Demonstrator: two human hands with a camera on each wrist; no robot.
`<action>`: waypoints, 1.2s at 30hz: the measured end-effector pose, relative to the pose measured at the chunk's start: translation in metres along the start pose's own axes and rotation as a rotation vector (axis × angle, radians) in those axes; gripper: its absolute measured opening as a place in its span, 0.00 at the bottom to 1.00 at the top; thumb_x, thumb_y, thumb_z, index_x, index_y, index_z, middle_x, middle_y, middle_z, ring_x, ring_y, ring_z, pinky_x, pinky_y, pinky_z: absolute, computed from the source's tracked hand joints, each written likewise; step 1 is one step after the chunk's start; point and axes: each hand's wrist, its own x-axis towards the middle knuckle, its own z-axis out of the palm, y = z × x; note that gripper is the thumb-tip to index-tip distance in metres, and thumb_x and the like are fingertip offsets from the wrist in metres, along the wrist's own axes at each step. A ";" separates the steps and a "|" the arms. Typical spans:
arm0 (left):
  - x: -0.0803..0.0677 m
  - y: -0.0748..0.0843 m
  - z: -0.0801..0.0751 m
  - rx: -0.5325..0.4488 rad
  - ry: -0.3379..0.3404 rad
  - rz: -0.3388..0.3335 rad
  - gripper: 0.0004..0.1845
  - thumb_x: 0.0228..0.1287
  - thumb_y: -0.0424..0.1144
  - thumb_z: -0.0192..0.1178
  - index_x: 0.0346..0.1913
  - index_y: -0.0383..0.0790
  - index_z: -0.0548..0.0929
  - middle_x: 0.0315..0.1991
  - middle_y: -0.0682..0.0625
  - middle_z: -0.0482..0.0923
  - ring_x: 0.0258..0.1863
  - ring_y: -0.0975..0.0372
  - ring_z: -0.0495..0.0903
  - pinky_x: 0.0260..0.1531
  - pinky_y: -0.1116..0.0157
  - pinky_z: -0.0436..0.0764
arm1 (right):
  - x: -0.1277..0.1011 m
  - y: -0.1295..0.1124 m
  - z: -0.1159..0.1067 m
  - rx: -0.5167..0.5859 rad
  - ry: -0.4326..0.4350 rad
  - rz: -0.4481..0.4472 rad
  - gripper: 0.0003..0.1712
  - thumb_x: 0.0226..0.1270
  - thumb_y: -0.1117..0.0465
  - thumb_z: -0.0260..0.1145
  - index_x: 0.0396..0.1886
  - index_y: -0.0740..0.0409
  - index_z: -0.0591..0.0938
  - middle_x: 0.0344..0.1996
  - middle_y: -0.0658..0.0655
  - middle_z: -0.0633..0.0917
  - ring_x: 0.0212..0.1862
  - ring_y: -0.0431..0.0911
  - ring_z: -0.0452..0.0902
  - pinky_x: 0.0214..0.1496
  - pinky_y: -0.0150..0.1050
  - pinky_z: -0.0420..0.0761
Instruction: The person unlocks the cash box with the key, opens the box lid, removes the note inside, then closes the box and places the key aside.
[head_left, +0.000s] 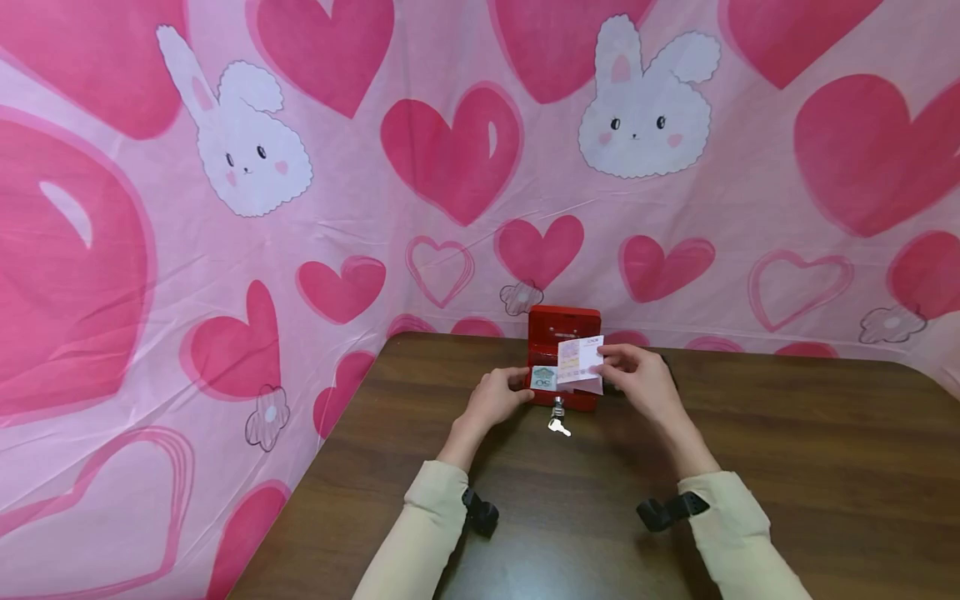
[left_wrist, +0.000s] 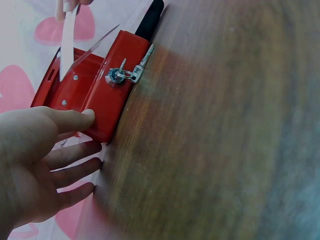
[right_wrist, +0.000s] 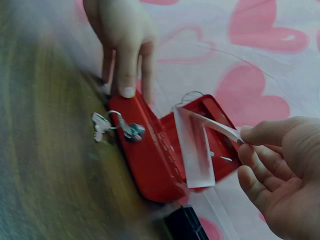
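Note:
A small red cash box [head_left: 581,402] stands near the table's far edge, its lid [head_left: 564,321] raised at the back. A ring with keys [head_left: 558,427] hangs from its front lock [left_wrist: 116,75]. My left hand [head_left: 495,398] touches the box's left front corner, thumb on the front wall and the other fingers nearly straight at the side. Between thumb and fingers, my right hand [head_left: 641,375] pinches a folded pale pink banknote [head_left: 579,360] above the box's right half. A greenish note [head_left: 543,378] marked 50 lies inside on the left.
To the right of the box lies a black object [right_wrist: 186,223], mostly hidden behind my right hand in the head view. A pink cloth [head_left: 450,250] with hearts and rabbits hangs right behind the wooden table [head_left: 555,533]. Each wrist wears a black camera strap [head_left: 480,512].

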 end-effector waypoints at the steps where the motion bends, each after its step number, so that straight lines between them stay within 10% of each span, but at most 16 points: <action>1: 0.000 0.000 0.000 -0.002 -0.002 -0.002 0.26 0.65 0.45 0.66 0.66 0.47 0.79 0.59 0.48 0.82 0.60 0.56 0.80 0.60 0.51 0.77 | 0.000 0.001 -0.002 0.009 -0.010 -0.004 0.19 0.65 0.60 0.70 0.53 0.63 0.84 0.38 0.64 0.87 0.33 0.42 0.77 0.33 0.29 0.78; 36: 0.002 0.000 0.001 -0.018 -0.012 -0.013 0.26 0.65 0.45 0.66 0.66 0.48 0.78 0.61 0.47 0.81 0.60 0.54 0.79 0.61 0.50 0.76 | -0.006 0.041 -0.075 0.114 -0.436 0.075 0.37 0.66 0.65 0.66 0.71 0.71 0.64 0.37 0.66 0.86 0.33 0.50 0.83 0.37 0.39 0.86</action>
